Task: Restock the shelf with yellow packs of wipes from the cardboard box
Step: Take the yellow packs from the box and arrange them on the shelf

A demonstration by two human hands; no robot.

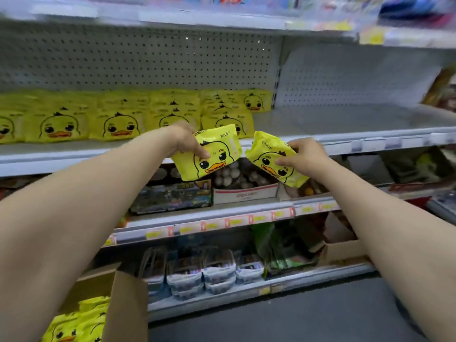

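A: Head view. Anything in the containers?

B: At bottom left, a box (pixel 128 304) of brown cardboard, flap standing up. Inside, boxed packs (pixel 74 324), yellow with duck faces, lying loosely. Number impossible to tell, with the box cut off by the frame.

A: And on the shelf?

B: Shelved packs (pixel 59 124) standing face-out along the left and middle of the shelf (pixel 345 119), several deep, reaching back to the pegboard (pixel 148 58).

A: The hands?

B: Both raised in front of the shelf's front edge, each curled round one pack. Left hand (pixel 187 139) gripping the first pack (pixel 217 166) at its upper left corner, thumb across the duck face, pack tilted. Right hand (pixel 303 154) pinching the second pack (pixel 264 154) from its right side, fingers on the front, pack tilted the other way. Two held packs just beside each other; touching or not, hard to say.

A: Edges and open room?

B: Right of the last shelved stack, bare shelf running out to the right, open up to the shelf above. Front lip directly behind the held packs. One level down, a white carton (pixel 244 193) of round things beside a dark printed carton (pixel 172 196). Dark floor (pixel 296 317) at bottom right.
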